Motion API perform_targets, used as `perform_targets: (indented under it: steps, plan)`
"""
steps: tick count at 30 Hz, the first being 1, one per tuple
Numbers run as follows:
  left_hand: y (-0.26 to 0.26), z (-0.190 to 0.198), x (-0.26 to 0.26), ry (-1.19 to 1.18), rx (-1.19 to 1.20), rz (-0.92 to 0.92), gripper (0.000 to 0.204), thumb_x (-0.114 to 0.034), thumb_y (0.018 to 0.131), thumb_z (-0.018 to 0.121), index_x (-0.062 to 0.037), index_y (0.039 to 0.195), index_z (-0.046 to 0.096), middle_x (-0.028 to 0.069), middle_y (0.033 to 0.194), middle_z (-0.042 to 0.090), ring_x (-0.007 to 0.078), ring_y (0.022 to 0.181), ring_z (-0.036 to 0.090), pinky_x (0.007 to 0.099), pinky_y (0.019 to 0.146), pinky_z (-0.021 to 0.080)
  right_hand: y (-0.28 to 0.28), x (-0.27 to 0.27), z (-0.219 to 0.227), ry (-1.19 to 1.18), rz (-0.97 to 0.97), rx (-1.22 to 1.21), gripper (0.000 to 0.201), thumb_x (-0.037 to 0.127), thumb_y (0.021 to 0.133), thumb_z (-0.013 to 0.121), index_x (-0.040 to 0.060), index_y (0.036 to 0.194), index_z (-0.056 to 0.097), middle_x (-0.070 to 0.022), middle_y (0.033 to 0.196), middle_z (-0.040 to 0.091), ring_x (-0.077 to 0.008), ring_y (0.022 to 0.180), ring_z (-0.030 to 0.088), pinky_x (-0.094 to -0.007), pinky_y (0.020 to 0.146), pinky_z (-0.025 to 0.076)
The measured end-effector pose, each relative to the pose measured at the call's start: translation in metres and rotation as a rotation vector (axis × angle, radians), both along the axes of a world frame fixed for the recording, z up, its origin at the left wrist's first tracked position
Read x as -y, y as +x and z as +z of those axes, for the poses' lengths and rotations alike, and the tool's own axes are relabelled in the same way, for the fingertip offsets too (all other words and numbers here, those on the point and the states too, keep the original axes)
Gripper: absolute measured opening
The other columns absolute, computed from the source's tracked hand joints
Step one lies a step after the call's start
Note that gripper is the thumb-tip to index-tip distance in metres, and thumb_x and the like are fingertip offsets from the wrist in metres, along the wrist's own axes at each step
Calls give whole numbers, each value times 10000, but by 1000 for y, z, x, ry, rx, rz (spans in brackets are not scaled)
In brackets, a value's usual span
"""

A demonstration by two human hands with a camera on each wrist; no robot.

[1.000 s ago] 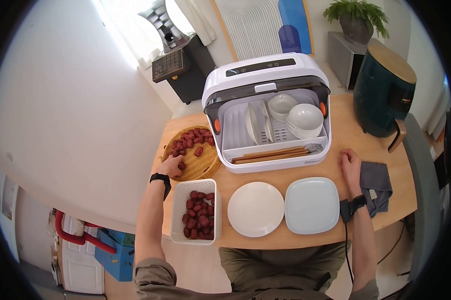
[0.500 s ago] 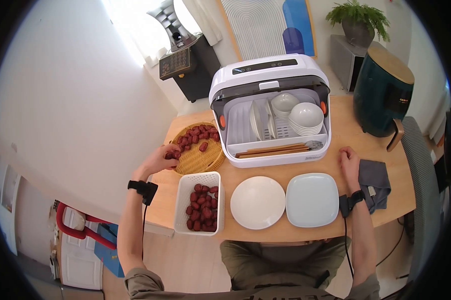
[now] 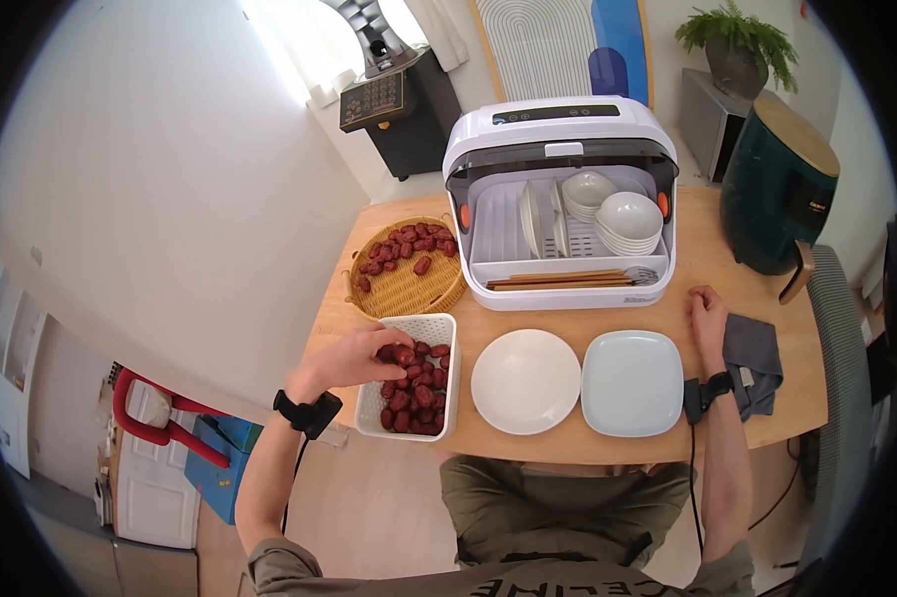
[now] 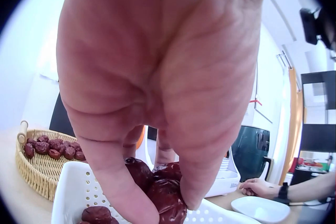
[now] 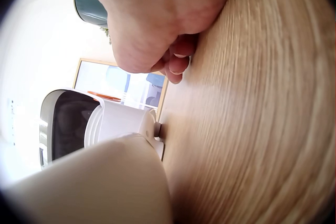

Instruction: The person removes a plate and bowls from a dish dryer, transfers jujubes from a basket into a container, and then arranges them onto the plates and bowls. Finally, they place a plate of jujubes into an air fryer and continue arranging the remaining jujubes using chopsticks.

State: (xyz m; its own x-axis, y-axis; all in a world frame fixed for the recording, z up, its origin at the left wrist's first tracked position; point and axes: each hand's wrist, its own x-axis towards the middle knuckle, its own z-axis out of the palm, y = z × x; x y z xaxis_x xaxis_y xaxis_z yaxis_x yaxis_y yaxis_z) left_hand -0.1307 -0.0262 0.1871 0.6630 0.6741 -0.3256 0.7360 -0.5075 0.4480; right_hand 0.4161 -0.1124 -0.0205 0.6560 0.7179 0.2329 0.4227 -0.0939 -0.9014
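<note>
My left hand [image 3: 354,360] is over the white perforated basket [image 3: 367,416], its fingers pinching several wrinkled red dates [image 4: 168,199]. Under the hand, more red dates [image 3: 425,396] lie in the basket. Behind it, the round wicker tray [image 3: 409,291] bears a cluster of dates along its far side, with a single date [image 3: 422,266] a little apart from them. My right hand [image 3: 708,323] rests on the wooden table at the right, fingers loosely curled with nothing in them, as the right wrist view also shows.
A white round plate [image 3: 525,382] and a pale blue square plate [image 3: 632,384] stand right of the basket. Behind them is an open-fronted white dish cabinet [image 3: 568,297] with bowls, plates and chopsticks. A green air fryer [image 3: 772,214] and a grey cloth [image 3: 754,363] are at the right.
My left hand took dates from the wicker tray and moved them toward me, over the white basket. The right hand has stayed resting on the table. The head view has shifted slightly.
</note>
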Motion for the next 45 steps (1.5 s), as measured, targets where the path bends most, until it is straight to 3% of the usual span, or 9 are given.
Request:
perform_targets:
  steps: [9, 15, 17, 21, 27, 34, 39, 43, 45]
  plan:
    - [7, 0, 8, -33, 103, 187, 596, -297, 856, 721, -49, 1344, 484, 173, 1201, 536, 206, 861, 651, 314, 756, 537, 1, 0, -3, 15, 7, 23, 184, 99, 892, 498, -12, 924, 641, -57, 629, 575, -106, 541, 522, -278, 503, 409]
    - [-41, -32, 3, 442, -187, 279, 697, -421, 866, 673, -8, 1374, 432, 212, 1188, 571, 239, 867, 657, 351, 758, 537, -1, 1, 1, 4, 8, -7, 192, 102, 894, 500, -9, 936, 650, -62, 634, 582, -111, 549, 528, -282, 512, 416]
    - [-22, -9, 24, -135, -224, 634, 716, -437, 895, 625, -3, 1413, 388, 192, 1230, 562, 219, 934, 631, 310, 739, 538, 0, 0, -2, 16, -5, -10, 194, 103, 893, 502, -9, 938, 654, -63, 631, 581, -109, 554, 532, -279, 515, 420]
    - [-50, -57, 43, -224, -28, 472, 677, -356, 909, 601, -7, 1434, 357, 163, 1221, 588, 204, 961, 617, 315, 731, 536, 1, -2, -4, 25, -16, -15, 192, 102, 891, 504, -9, 931, 657, -64, 627, 587, -109, 545, 538, -275, 504, 421]
    - [-67, -97, 58, -335, 393, 680, 475, -170, 897, 539, 24, 1326, 477, 119, 1150, 620, 200, 973, 613, 325, 732, 545, -4, 2, 4, 45, 11, -19, 189, 97, 893, 506, -13, 923, 657, -73, 631, 609, -121, 524, 560, -278, 484, 430]
    - [-73, -56, 76, -436, 735, 752, 458, -72, 868, 499, 43, 1310, 459, 139, 1124, 605, 253, 888, 660, 381, 592, 605, 13, 7, 5, 48, 37, -96, 212, 104, 900, 526, -23, 1029, 638, -100, 711, 628, -150, 552, 596, -288, 533, 483]
    - [-12, 11, 92, -414, 755, 761, 487, -80, 871, 497, 34, 1340, 436, 136, 1186, 593, 234, 971, 637, 362, 721, 583, -19, 34, 50, 137, 228, -442, 506, 273, 919, 600, 72, 1360, 457, -109, 1227, 540, -179, 1025, 595, -333, 795, 504]
    - [95, 6, 95, -253, 765, 361, 476, -114, 891, 492, 30, 1343, 454, 121, 1255, 586, 195, 1158, 534, 309, 1018, 385, -89, 81, 119, 148, 530, -770, 703, 434, 952, 568, 203, 1522, 228, -113, 1434, 371, -243, 1333, 373, -425, 1015, 398]
    - [147, -4, 90, -266, 710, 173, 479, -116, 897, 473, 15, 1357, 448, 138, 1251, 587, 233, 1158, 548, 316, 1013, 393, -104, 98, 134, 177, 564, -801, 726, 421, 949, 576, 189, 1528, 202, -114, 1466, 343, -245, 1361, 337, -428, 1044, 374]
